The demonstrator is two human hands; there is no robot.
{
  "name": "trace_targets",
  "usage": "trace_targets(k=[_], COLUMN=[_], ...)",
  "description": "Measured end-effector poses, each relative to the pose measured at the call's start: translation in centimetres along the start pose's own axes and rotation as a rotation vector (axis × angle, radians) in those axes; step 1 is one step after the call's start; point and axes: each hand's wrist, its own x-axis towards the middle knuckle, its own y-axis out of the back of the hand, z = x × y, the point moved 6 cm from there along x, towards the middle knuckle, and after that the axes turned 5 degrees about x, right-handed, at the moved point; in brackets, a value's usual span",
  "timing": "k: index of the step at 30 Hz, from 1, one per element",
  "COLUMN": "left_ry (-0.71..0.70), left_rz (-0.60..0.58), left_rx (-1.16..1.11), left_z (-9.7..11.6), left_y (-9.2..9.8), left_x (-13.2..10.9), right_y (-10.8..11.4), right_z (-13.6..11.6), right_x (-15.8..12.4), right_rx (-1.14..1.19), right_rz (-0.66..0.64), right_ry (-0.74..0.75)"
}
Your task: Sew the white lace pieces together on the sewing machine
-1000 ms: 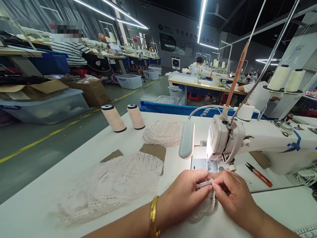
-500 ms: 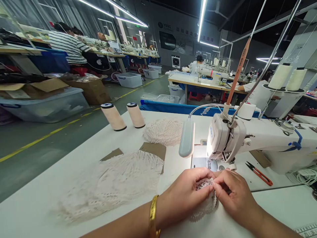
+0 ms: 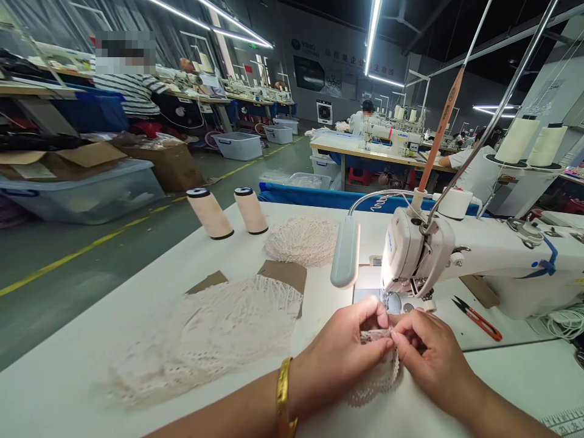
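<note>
Just in front of the sewing machine's needle area, my left hand (image 3: 349, 350) pinches a piece of pale lace (image 3: 376, 383) between thumb and fingers. My right hand (image 3: 429, 350) grips the lace's edge close beside the left fingertips. Part of the lace hangs below the fingers, its scalloped border showing. The sewing machine (image 3: 410, 255) stands right behind both hands, its lamp (image 3: 345, 252) lighting the spot. Fingers hide the upper part of the lace.
Left of my hands lies a heap of lace (image 3: 228, 328) over brown card (image 3: 287, 277), with another lace pile (image 3: 301, 241) behind. Two thread cones (image 3: 210, 214) stand at the table's far edge. Red-handled thread snips (image 3: 479, 319) rest right of the needle. A person in stripes (image 3: 132, 94) sits far left.
My left fingers have lifted and curled slightly, and the lace between the hands now looks folded flatter. My right hand stays nearly in place, still pinching.
</note>
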Motion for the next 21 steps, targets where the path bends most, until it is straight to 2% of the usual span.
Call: trace_targets(k=[6, 11, 16, 21], left_ry=[0.046, 0.045, -0.168, -0.407], left_rz=[-0.062, -0.029, 0.098, 0.333], left_rx=[0.0, 0.194, 0.514, 0.847], left_z=[0.1, 0.0, 0.4, 1.6], left_y=[0.2, 0.2, -0.5, -0.5], left_x=[0.1, 0.2, 0.4, -0.6], right_y=[-0.2, -1.4, -2.2, -2.1], right_z=[0.4, 1.1, 1.7, 1.9], right_x=[-0.1, 0.1, 0.7, 0.8], right_rx=[0.016, -0.073, -0.239, -0.28], right_rz=[-0.017, -0.051, -0.052, -0.011], right_ry=[-0.051, -0.084, -0.116, -0.112])
